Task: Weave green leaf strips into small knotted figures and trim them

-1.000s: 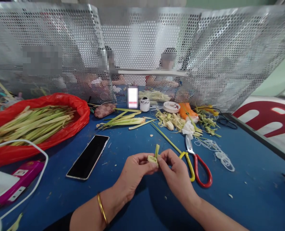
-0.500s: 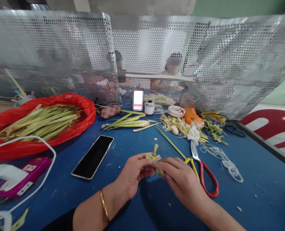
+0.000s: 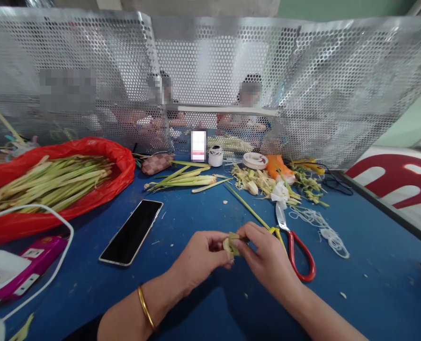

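Between my two hands is a small folded piece of pale green leaf strip (image 3: 234, 246), held just above the blue table. My left hand (image 3: 205, 253), with a gold bangle on its wrist, pinches the piece from the left. The fingers of my right hand (image 3: 263, 248) are closed on its right side and hide part of it. Just beyond my right hand lie scissors (image 3: 291, 246) with red and yellow handles. A long green stalk (image 3: 247, 206) runs toward them. Long green leaf strips (image 3: 182, 180) lie farther back in a loose bunch.
A red plastic bag (image 3: 123, 175) of green strips stands at left, near a purple power strip (image 3: 25, 265) with a white cable. A black phone (image 3: 132, 232) lies left of my hands. Trimmings (image 3: 253, 180), a tape roll (image 3: 255, 160) and white string (image 3: 333, 239) lie rightward, before a perforated metal screen (image 3: 213, 61).
The leaf piece has been turned in my hands; its protruding ends no longer stick up and down. My right fingers have shifted up over it. The whole view has moved slightly.
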### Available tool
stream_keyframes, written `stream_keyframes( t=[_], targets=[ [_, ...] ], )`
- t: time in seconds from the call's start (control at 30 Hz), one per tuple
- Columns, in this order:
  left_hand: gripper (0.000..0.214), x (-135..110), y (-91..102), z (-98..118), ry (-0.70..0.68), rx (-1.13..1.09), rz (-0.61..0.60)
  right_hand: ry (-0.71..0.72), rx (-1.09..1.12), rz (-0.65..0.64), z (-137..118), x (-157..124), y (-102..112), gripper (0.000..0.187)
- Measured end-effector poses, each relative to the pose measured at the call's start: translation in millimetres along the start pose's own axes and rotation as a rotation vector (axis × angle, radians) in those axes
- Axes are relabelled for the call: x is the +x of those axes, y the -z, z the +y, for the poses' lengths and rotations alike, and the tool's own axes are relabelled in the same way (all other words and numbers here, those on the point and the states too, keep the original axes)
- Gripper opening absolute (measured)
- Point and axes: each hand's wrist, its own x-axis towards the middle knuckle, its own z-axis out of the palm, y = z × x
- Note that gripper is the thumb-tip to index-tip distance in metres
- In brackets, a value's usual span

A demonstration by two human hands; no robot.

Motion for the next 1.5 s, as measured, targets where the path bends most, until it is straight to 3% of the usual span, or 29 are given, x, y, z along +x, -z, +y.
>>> stream_keyframes(
  t=[0.1,0.3,0.8,0.9,1.0,1.37,1.5],
  targets=[
    [0.027,3,0.6,-4,0.037,-0.025,0.095,-0.158,0.060,-0.012,-1,-2,-4,0.018],
    [0.023,2,-2.3,-7,0.172,-0.146,0.137,-0.320,0.177,0.045,-3,-3,-14,0.024],
    [0.024,4,-10.3,-12,0.027,-0.166,0.302,-0.479,0.581,0.086,-7,-2,-24,0.021],
    [0.024,5,-6.6,-11,0.046,-0.234,0.350,-0.460,0.668,0.124,-9,-2,-22,0.021],
    [0.024,6,-3.9,-10,0.059,-0.255,0.381,-0.377,0.576,0.158,-10,-2,-18,0.013],
    [0.020,3,-6.1,-9,0.028,-0.210,0.326,-0.115,0.518,0.187,-5,0,-15,0.013],
    [0.018,3,-8.3,-9,-0.004,-0.188,0.317,-0.229,0.525,0.181,-8,-1,-15,0.007]
  ],
)
